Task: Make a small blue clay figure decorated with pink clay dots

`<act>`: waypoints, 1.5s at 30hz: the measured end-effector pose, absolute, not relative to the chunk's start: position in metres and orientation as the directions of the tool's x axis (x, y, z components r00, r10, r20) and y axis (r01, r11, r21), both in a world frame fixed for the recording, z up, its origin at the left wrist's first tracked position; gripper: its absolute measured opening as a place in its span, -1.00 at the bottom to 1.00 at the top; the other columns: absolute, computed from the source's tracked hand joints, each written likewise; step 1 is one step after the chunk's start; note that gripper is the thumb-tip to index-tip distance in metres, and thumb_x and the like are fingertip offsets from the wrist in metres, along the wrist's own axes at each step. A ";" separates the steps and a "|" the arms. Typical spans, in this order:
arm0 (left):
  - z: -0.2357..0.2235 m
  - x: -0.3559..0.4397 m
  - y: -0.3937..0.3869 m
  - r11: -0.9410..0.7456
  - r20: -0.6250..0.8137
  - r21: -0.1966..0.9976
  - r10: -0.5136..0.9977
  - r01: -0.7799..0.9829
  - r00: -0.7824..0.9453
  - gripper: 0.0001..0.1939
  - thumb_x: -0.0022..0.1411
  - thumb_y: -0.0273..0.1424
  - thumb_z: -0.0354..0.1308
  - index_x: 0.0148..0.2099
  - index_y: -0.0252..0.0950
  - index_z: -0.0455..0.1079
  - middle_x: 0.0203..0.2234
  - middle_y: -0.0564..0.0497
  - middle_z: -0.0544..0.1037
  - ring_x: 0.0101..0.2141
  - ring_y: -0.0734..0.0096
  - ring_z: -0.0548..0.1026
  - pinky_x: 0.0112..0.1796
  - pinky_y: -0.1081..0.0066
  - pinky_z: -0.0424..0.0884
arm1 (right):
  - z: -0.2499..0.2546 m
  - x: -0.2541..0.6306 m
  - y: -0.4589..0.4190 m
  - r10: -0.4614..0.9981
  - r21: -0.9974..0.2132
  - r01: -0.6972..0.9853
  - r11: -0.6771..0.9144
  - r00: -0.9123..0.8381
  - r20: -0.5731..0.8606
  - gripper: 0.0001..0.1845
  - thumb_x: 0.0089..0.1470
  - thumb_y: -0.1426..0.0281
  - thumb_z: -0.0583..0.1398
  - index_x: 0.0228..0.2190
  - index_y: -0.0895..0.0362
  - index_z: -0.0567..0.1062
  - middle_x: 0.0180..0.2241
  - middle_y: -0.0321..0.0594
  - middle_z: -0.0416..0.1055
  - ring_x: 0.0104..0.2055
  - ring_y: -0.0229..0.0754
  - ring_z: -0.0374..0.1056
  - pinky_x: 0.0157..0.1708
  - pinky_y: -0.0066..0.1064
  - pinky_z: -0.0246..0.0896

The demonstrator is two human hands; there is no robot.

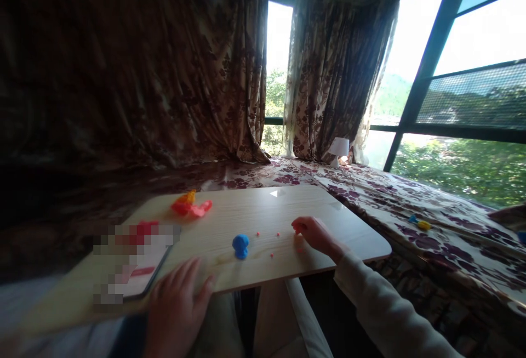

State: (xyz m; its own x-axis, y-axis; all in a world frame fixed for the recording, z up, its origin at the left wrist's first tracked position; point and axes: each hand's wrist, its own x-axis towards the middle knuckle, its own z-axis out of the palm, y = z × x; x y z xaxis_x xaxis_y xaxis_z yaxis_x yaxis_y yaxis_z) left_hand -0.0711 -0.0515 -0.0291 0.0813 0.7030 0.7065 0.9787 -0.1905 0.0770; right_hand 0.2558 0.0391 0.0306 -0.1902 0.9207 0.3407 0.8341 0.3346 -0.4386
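Note:
A small wooden lap table (353, 232) stands in front of me. My left hand (176, 303) rests on its near edge with fingers stretched out, beside a tablet (143, 265). My right hand (312, 234) lies on the tabletop at the right, fingers curled together in a pinch on something I cannot make out. A blue clay figure (240, 245) stands between the hands. Several tiny red clay bits (278, 234) lie scattered near it. Red and orange clay lumps (191, 206) sit at the far left of the table.
The table stands over a flower-patterned bed cover (431, 226). A small white lamp (339, 149) stands by the curtains at the window. Blue and yellow clay pieces (419, 222) lie on the cover to the right. Large windows fill the right side.

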 end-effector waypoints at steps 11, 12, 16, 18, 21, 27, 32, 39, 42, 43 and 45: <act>-0.017 -0.103 -0.023 -0.305 0.678 0.364 0.734 0.880 -0.026 -0.69 0.15 -0.32 -0.08 -0.27 -0.27 0.48 -0.33 -0.05 0.57 -0.26 0.31 0.51 -0.19 0.38 0.42 | 0.038 0.236 0.054 0.919 -0.387 0.858 0.339 -0.214 0.332 -0.73 -0.06 0.54 0.07 -0.43 0.12 0.57 -0.45 -0.23 0.53 -0.36 -0.20 0.41 -0.35 -0.47 0.18; -0.015 -0.102 -0.023 -0.309 0.667 0.380 0.744 0.872 -0.026 -0.70 0.14 -0.33 -0.08 -0.28 -0.27 0.48 -0.33 -0.05 0.58 -0.27 0.31 0.51 -0.19 0.37 0.42 | 0.038 0.236 0.055 0.919 -0.390 0.855 0.343 -0.218 0.329 -0.72 -0.04 0.53 0.06 -0.43 0.12 0.57 -0.46 -0.24 0.53 -0.37 -0.21 0.41 -0.36 -0.48 0.18; -0.009 -0.097 -0.023 -0.300 0.625 0.443 0.779 0.845 -0.051 -0.72 0.10 -0.35 -0.04 -0.29 -0.29 0.49 -0.35 -0.06 0.58 -0.27 0.29 0.51 -0.19 0.33 0.42 | 0.041 0.238 0.051 0.914 -0.397 0.850 0.346 -0.210 0.347 -0.73 -0.05 0.54 0.06 -0.42 0.12 0.56 -0.41 -0.22 0.53 -0.34 -0.20 0.41 -0.32 -0.46 0.20; -0.006 -0.096 -0.022 -0.293 0.604 0.465 0.795 0.836 -0.057 -0.73 0.09 -0.36 -0.03 -0.29 -0.29 0.48 -0.35 -0.06 0.57 -0.27 0.29 0.50 -0.18 0.33 0.42 | 0.040 0.241 0.046 0.900 -0.418 0.834 0.360 -0.192 0.392 -0.74 -0.06 0.52 0.06 -0.40 0.14 0.55 -0.36 -0.18 0.52 -0.33 -0.19 0.41 -0.30 -0.43 0.22; -0.003 -0.099 -0.024 -0.280 0.568 0.487 0.821 0.827 -0.057 -0.73 0.10 -0.40 -0.04 -0.27 -0.31 0.48 -0.32 -0.07 0.56 -0.24 0.30 0.49 -0.15 0.33 0.40 | 0.031 0.251 0.036 0.861 -0.508 0.759 0.408 -0.135 0.490 -0.76 -0.03 0.45 0.05 -0.40 0.15 0.52 -0.33 -0.16 0.48 -0.39 -0.21 0.40 -0.34 -0.42 0.26; 0.002 -0.102 -0.033 -0.238 0.502 0.454 0.865 0.859 -0.026 -0.71 0.15 -0.40 -0.05 -0.23 -0.33 0.48 -0.32 -0.09 0.54 -0.24 0.28 0.46 -0.16 0.30 0.38 | -0.007 0.271 0.025 0.848 -0.666 0.643 0.379 0.047 0.528 -0.75 -0.06 0.35 0.05 -0.38 0.13 0.50 -0.29 -0.15 0.44 -0.42 -0.19 0.43 -0.38 -0.38 0.30; 0.009 -0.096 -0.030 -0.191 0.429 0.354 0.903 0.916 0.023 -0.77 0.14 -0.41 0.00 -0.33 -0.32 0.50 -0.41 -0.07 0.51 -0.28 0.26 0.44 -0.19 0.30 0.35 | -0.016 0.274 0.024 0.836 -0.664 0.654 0.363 0.086 0.542 -0.72 -0.07 0.33 0.05 -0.36 0.13 0.50 -0.26 -0.14 0.43 -0.39 -0.16 0.43 -0.34 -0.33 0.31; 0.014 -0.084 -0.032 -0.121 0.421 0.393 0.905 0.911 -0.061 -0.80 0.15 -0.44 -0.05 -0.40 -0.29 0.40 -0.42 -0.05 0.52 -0.30 0.26 0.45 -0.25 0.33 0.33 | -0.013 0.270 0.019 0.810 -0.581 0.733 0.354 0.069 0.582 -0.70 -0.07 0.35 0.03 -0.36 0.13 0.50 -0.25 -0.15 0.44 -0.31 -0.13 0.41 -0.27 -0.31 0.28; 0.014 -0.073 -0.031 -0.100 0.378 0.574 0.913 0.813 -0.155 -0.82 0.16 -0.38 -0.06 -0.34 -0.27 0.37 -0.45 -0.01 0.53 -0.38 0.32 0.48 -0.33 0.38 0.35 | -0.014 0.270 0.020 0.800 -0.551 0.759 0.348 0.066 0.596 -0.70 -0.07 0.36 0.02 -0.36 0.13 0.51 -0.25 -0.14 0.45 -0.27 -0.11 0.40 -0.25 -0.31 0.28; 0.013 -0.070 -0.030 -0.104 0.368 0.623 0.914 0.775 -0.173 -0.83 0.15 -0.37 -0.05 -0.34 -0.27 0.36 -0.46 0.01 0.54 -0.39 0.34 0.49 -0.34 0.40 0.35 | -0.014 0.270 0.020 0.799 -0.545 0.763 0.347 0.064 0.598 -0.69 -0.07 0.36 0.01 -0.36 0.14 0.51 -0.25 -0.14 0.45 -0.27 -0.11 0.40 -0.24 -0.31 0.27; 0.011 -0.065 -0.029 -0.133 0.361 0.689 0.915 0.712 -0.178 -0.85 0.12 -0.36 -0.02 -0.35 -0.26 0.36 -0.47 0.02 0.54 -0.41 0.36 0.49 -0.33 0.41 0.37 | -0.014 0.270 0.020 0.799 -0.540 0.768 0.345 0.062 0.598 -0.69 -0.06 0.37 0.00 -0.36 0.14 0.51 -0.26 -0.13 0.45 -0.27 -0.11 0.40 -0.24 -0.32 0.27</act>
